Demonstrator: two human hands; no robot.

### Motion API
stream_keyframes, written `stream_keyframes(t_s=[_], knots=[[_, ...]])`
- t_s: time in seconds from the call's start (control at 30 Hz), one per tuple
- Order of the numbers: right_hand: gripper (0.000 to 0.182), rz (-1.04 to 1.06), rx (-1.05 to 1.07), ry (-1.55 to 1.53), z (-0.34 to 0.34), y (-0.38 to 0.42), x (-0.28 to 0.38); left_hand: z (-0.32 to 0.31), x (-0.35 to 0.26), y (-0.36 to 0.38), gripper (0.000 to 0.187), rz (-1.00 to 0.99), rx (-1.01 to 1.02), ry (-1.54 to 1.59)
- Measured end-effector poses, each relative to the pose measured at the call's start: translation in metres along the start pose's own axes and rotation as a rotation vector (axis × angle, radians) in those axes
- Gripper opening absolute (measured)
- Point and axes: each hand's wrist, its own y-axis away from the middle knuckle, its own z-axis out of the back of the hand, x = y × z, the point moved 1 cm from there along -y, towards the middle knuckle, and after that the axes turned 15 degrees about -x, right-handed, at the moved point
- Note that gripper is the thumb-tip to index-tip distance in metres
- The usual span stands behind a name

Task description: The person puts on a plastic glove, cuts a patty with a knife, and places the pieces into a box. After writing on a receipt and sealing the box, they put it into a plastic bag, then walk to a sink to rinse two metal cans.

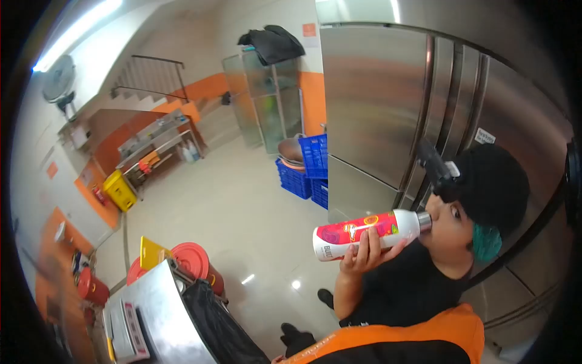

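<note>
Neither of my hands can be made out. A sliver of skin shows at the bottom edge, too small to tell whose it is. An orange and black garment (418, 330) fills the lower right. Close beside it stands a co-worker in a black cap (494, 188) and black top (394, 285), with a small device on the cap's front. The co-worker's hand (364, 252) holds a white and red bottle (336, 235), tilted so that its metal neck is at the mouth.
Steel refrigerator doors (379, 103) rise behind the co-worker. Blue crates (295, 180) are stacked beside them. At lower left are a steel counter (167, 309), a scale (130, 330), a black bag (212, 312) and red lidded bins (191, 261). A sink table (151, 142) stands near the stairs.
</note>
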Motion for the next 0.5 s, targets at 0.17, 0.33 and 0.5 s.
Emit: stream_keyframes(t_s=[0.17, 0.33, 0.5], knots=[[0.036, -0.059, 0.051, 0.039, 0.016, -0.113, 0.034, 0.091, -0.098, -0.138, 0.037, -0.126, 0.005, 0.067], [0.038, -0.151, 0.067, 0.008, 0.041, -0.166, 0.065, 0.137, -0.344, -0.270, 0.029, -0.408, 0.160, -0.126], [0.041, -0.321, 0.016, -0.090, 0.068, -0.230, 0.052, 0.138, -0.438, -0.451, 0.024, -0.555, 0.034, -0.230]])
